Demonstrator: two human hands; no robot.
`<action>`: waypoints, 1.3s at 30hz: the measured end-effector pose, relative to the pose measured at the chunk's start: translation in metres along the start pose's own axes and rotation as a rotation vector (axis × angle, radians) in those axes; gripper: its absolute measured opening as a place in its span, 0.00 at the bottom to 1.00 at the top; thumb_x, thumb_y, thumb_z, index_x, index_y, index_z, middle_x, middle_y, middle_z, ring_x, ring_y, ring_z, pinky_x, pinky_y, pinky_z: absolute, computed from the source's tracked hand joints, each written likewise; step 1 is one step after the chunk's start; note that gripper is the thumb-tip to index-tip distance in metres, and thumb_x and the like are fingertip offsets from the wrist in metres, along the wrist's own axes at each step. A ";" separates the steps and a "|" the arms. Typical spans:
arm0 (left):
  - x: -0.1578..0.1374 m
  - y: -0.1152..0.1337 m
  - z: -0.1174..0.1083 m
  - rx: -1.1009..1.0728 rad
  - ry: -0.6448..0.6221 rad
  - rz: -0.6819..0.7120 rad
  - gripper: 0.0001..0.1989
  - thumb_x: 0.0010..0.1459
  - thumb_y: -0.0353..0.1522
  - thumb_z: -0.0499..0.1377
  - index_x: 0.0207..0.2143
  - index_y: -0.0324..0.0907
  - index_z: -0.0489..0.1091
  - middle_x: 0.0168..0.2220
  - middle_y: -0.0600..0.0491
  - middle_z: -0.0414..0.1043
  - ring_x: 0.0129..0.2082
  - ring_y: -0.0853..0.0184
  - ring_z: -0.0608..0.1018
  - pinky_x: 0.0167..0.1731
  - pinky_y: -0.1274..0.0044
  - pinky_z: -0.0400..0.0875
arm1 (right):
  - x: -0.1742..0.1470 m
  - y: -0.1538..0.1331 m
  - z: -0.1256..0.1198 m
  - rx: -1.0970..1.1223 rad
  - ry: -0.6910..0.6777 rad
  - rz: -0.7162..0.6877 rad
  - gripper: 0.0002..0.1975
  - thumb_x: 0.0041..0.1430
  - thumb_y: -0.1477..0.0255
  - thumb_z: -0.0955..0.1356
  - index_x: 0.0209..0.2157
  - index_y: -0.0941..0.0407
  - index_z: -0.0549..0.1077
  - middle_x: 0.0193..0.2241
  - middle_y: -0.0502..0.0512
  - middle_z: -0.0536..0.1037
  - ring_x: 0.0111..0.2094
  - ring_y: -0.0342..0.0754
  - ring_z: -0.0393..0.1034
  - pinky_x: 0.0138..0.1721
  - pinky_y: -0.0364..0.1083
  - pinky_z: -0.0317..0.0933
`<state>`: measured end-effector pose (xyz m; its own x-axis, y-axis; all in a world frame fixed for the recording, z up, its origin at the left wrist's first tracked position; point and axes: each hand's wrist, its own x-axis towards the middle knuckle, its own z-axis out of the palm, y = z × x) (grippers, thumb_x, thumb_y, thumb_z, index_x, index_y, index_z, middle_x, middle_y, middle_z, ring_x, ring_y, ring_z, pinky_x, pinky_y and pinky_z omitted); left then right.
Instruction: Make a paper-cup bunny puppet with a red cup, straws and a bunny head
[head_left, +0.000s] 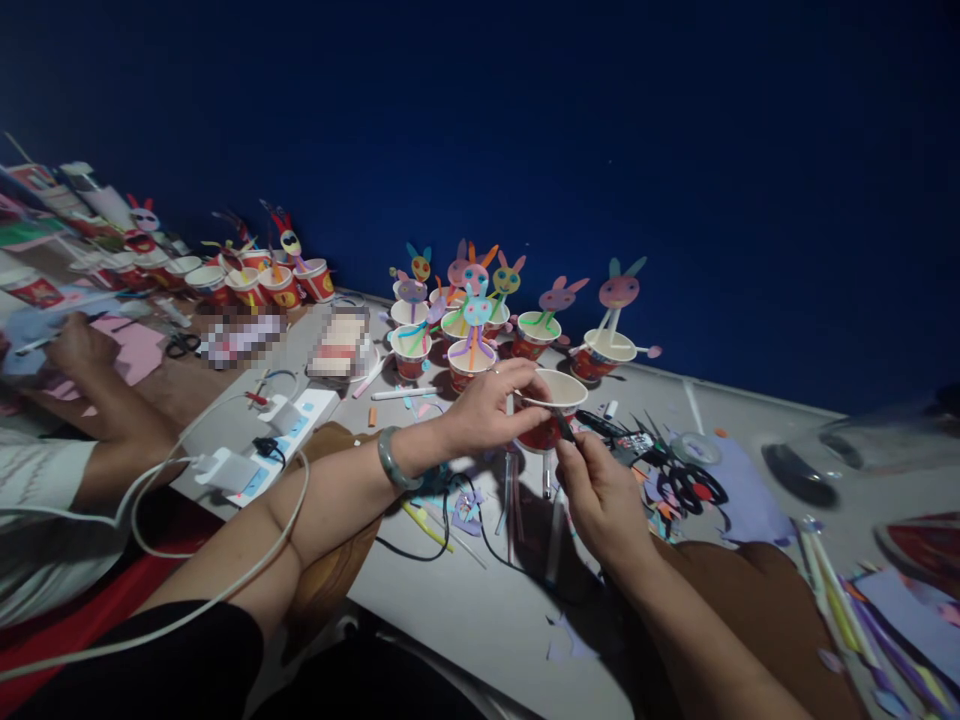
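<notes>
My left hand [491, 408], a bangle on its wrist, grips the left rim of a red paper cup [568, 386] with a pale inside. In my right hand [606, 498] is a small dark tool [564, 428], its tip against the cup's near side; its exact kind is hard to make out. Just behind stand several paper cups with paper rabbit figures on straws; one pink rabbit figure [619, 290] rises from a cup at the right. A straw [510, 490] and a white marker [556, 530] lie below my hands.
A white power strip [296, 440] with cables lies left of my arm. Black scissors [694, 482], paper scraps and a tape roll [696, 448] are at the right. A co-worker's hand [81, 345] works over pink paper [131, 350] at far left. A blue wall [480, 120] stands behind.
</notes>
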<state>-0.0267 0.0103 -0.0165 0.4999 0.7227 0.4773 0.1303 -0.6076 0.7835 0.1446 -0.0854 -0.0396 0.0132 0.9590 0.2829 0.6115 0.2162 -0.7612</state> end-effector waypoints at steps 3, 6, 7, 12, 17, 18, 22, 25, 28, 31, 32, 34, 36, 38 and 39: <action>-0.001 0.003 -0.001 0.041 0.009 -0.012 0.04 0.55 0.30 0.62 0.34 0.39 0.73 0.43 0.44 0.75 0.57 0.57 0.73 0.58 0.65 0.67 | 0.000 0.000 -0.002 -0.126 0.025 -0.032 0.17 0.69 0.58 0.59 0.28 0.51 0.60 0.18 0.44 0.63 0.19 0.43 0.58 0.24 0.43 0.52; -0.001 0.004 -0.001 0.063 0.008 -0.024 0.04 0.55 0.30 0.62 0.35 0.40 0.73 0.45 0.44 0.76 0.59 0.56 0.73 0.59 0.64 0.66 | 0.001 -0.001 -0.003 -0.181 0.032 -0.036 0.16 0.68 0.58 0.59 0.28 0.51 0.59 0.17 0.44 0.63 0.18 0.44 0.59 0.24 0.43 0.52; -0.001 0.003 -0.001 0.064 0.007 -0.024 0.04 0.56 0.30 0.62 0.35 0.39 0.73 0.45 0.43 0.76 0.59 0.56 0.73 0.59 0.64 0.66 | 0.001 -0.001 -0.003 -0.197 0.035 -0.037 0.16 0.68 0.58 0.59 0.28 0.51 0.59 0.17 0.45 0.63 0.18 0.44 0.59 0.24 0.43 0.51; -0.002 0.002 0.000 0.059 0.020 -0.019 0.05 0.56 0.31 0.62 0.35 0.39 0.73 0.45 0.43 0.75 0.57 0.57 0.75 0.58 0.65 0.68 | 0.002 -0.002 -0.004 -0.256 0.028 -0.026 0.15 0.67 0.58 0.58 0.28 0.50 0.59 0.17 0.45 0.63 0.18 0.46 0.60 0.24 0.44 0.50; -0.002 0.001 0.002 0.047 0.038 -0.017 0.03 0.55 0.31 0.61 0.33 0.39 0.72 0.43 0.45 0.76 0.54 0.59 0.76 0.56 0.67 0.69 | 0.001 -0.002 -0.003 -0.250 0.024 -0.025 0.15 0.67 0.58 0.58 0.28 0.50 0.59 0.18 0.46 0.63 0.19 0.46 0.61 0.24 0.44 0.50; -0.002 0.001 0.002 0.045 0.043 -0.017 0.03 0.55 0.30 0.61 0.32 0.39 0.72 0.42 0.45 0.76 0.53 0.59 0.77 0.55 0.67 0.69 | 0.000 -0.002 -0.003 -0.236 0.019 -0.026 0.16 0.67 0.58 0.58 0.28 0.50 0.59 0.18 0.46 0.63 0.19 0.46 0.61 0.24 0.44 0.50; -0.002 0.001 0.003 0.048 0.058 -0.033 0.03 0.54 0.30 0.62 0.33 0.40 0.72 0.43 0.45 0.77 0.56 0.58 0.76 0.56 0.67 0.69 | 0.001 -0.002 -0.003 -0.197 0.006 -0.025 0.16 0.68 0.58 0.58 0.27 0.50 0.58 0.17 0.45 0.62 0.19 0.45 0.59 0.24 0.43 0.51; -0.002 0.001 0.003 0.073 0.076 -0.008 0.03 0.54 0.30 0.62 0.32 0.40 0.72 0.44 0.44 0.77 0.56 0.58 0.75 0.56 0.66 0.69 | 0.002 -0.004 -0.004 -0.206 0.012 -0.023 0.16 0.68 0.58 0.58 0.27 0.50 0.58 0.17 0.45 0.62 0.19 0.45 0.59 0.24 0.44 0.51; -0.003 0.002 0.003 0.129 0.084 0.064 0.01 0.54 0.29 0.60 0.31 0.41 0.72 0.40 0.44 0.77 0.57 0.56 0.74 0.55 0.65 0.69 | 0.002 -0.004 -0.004 -0.252 0.019 -0.018 0.16 0.67 0.58 0.58 0.28 0.50 0.58 0.17 0.45 0.62 0.18 0.46 0.59 0.24 0.44 0.50; -0.004 0.003 0.004 0.223 0.071 0.111 0.01 0.55 0.29 0.60 0.31 0.41 0.72 0.39 0.44 0.77 0.59 0.53 0.72 0.56 0.61 0.67 | 0.001 -0.003 -0.003 -0.347 0.032 -0.022 0.16 0.68 0.57 0.58 0.28 0.51 0.59 0.16 0.46 0.61 0.17 0.45 0.57 0.24 0.44 0.47; -0.005 0.003 0.004 0.254 0.065 0.117 0.02 0.55 0.29 0.60 0.31 0.42 0.72 0.39 0.44 0.77 0.60 0.52 0.72 0.57 0.60 0.66 | 0.000 -0.001 -0.002 -0.392 0.037 -0.029 0.16 0.68 0.58 0.58 0.28 0.51 0.60 0.16 0.46 0.61 0.16 0.45 0.56 0.24 0.44 0.45; -0.005 0.005 0.005 0.301 0.055 0.120 0.03 0.55 0.28 0.59 0.32 0.42 0.73 0.40 0.44 0.77 0.61 0.51 0.70 0.58 0.58 0.64 | 0.000 0.001 -0.001 -0.495 0.059 -0.048 0.16 0.68 0.58 0.58 0.30 0.53 0.64 0.16 0.47 0.62 0.16 0.43 0.53 0.23 0.44 0.40; -0.006 0.005 0.005 0.329 0.042 0.113 0.03 0.56 0.28 0.59 0.32 0.42 0.73 0.40 0.44 0.77 0.61 0.51 0.70 0.60 0.57 0.62 | 0.000 0.003 0.001 -0.585 0.095 -0.053 0.16 0.68 0.59 0.59 0.31 0.54 0.66 0.16 0.47 0.62 0.16 0.42 0.49 0.24 0.44 0.36; -0.006 0.005 0.006 0.343 0.037 0.106 0.03 0.56 0.28 0.59 0.32 0.42 0.73 0.40 0.44 0.77 0.61 0.51 0.70 0.61 0.56 0.61 | 0.000 0.005 0.001 -0.606 0.112 -0.032 0.15 0.67 0.59 0.59 0.32 0.54 0.67 0.17 0.47 0.63 0.16 0.42 0.48 0.25 0.44 0.35; -0.006 0.004 0.007 0.348 0.037 0.106 0.04 0.56 0.29 0.59 0.32 0.43 0.73 0.39 0.44 0.77 0.61 0.51 0.70 0.61 0.55 0.60 | 0.000 0.005 0.001 -0.576 0.101 -0.016 0.15 0.67 0.59 0.59 0.32 0.54 0.66 0.17 0.47 0.63 0.16 0.43 0.49 0.24 0.44 0.36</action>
<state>-0.0233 0.0006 -0.0190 0.4956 0.6574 0.5676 0.3662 -0.7508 0.5497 0.1468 -0.0843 -0.0442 0.0589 0.9281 0.3677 0.9433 0.0688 -0.3246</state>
